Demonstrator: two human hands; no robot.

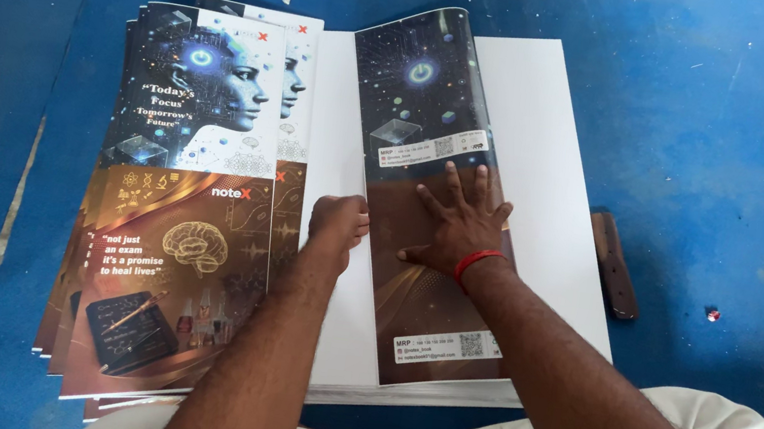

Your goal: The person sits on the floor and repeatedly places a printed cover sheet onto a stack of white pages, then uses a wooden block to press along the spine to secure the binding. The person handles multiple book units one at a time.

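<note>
— What is the right hand (458, 223) doing just now?

— It is lying flat and open, fingers spread, pressing down on the dark printed cover sheet (424, 201) in the middle of the frame. That sheet is lying on the stack of white sheets (551, 149), with its upper end curling up slightly toward the top of the picture. A red band is showing at the wrist.

— And the left hand (338, 223)?

— It is resting just left of the right one, fingers curled under in a loose fist, knuckles bearing on the sheet's left edge where it is meeting the white paper. Whether it is pinching that edge I cannot tell.

— So which step is in hand?

— By my reading, the person is folding or creasing the cover: one palm is holding it still while the other is working along the fold line. The next move, I judge, is calling for steady pressure along the whole length, so the curling top end is flattened without the sheet sliding.

— Anything else nearby?

— A fanned pile of finished covers (173, 215) is lying at the left of the frame, on the blue floor covering (743, 126). A brown wooden tool (616, 265) is lying right of the white stack, apart from both hands.
</note>
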